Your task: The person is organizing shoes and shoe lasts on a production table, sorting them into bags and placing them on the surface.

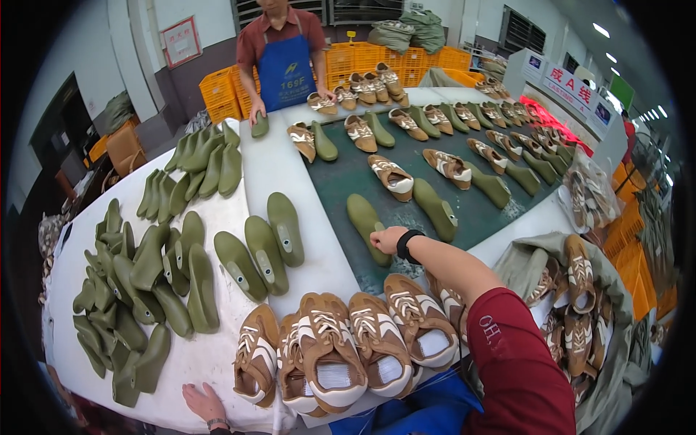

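Note:
My right hand [390,240] reaches over the dark green belt, its fingers closed on the edge of an olive-green shoe last [364,223]. Just right of it lies another last [436,210], with a brown and white sneaker [391,177] beyond. On the white table at lower left, my left hand [204,403] rests flat with fingers apart, holding nothing. Between my arms, in front of me, stand several brown sneakers [331,351] with white stripes and laces. Three lasts [266,254] lie side by side on the white surface left of the belt.
A large heap of green lasts [148,275] covers the left table. Across it, a person in a blue apron [288,72] holds a last [260,125]. Sneakers and lasts line the belt [337,192]. At right sits a cloth-lined container [518,261] of sneakers. Orange crates [217,88] stand behind.

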{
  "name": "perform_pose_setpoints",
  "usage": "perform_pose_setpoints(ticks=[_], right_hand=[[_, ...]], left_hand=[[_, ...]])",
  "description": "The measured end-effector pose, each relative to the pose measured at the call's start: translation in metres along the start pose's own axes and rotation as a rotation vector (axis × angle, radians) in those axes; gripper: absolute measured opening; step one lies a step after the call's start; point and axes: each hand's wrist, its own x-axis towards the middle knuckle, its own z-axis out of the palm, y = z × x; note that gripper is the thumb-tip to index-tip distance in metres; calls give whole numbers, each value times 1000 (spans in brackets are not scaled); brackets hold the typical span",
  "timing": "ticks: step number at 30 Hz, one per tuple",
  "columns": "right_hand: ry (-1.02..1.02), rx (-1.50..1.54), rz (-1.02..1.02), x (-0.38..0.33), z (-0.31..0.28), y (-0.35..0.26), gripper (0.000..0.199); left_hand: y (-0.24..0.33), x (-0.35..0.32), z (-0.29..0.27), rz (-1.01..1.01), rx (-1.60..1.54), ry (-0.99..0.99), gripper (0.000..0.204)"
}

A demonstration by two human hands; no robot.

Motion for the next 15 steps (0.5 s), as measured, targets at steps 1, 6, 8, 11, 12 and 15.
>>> perform_pose_setpoints(ticks=[1, 6, 8, 11, 12, 15], right_hand=[[8, 10, 14, -10, -2, 5, 23], [133, 40, -140, -102, -49, 13, 50], [179, 157, -263, -139, -65, 37, 36], [-14, 145, -189, -216, -77, 58, 22], [-87, 119, -172, -240, -70, 63, 22], [-152, 257, -225, -292, -21, 79, 25]], left_hand=[[1, 0, 0, 19, -4, 2, 40], [2, 0, -1, -4, -19, -20, 36], [-12, 2, 8, 33, -15, 27, 36], [-10, 2, 10, 50, -8, 75, 36], [-6, 2, 8, 39, 0, 71, 37], [-1, 4, 6, 69, 4, 54, 38]])
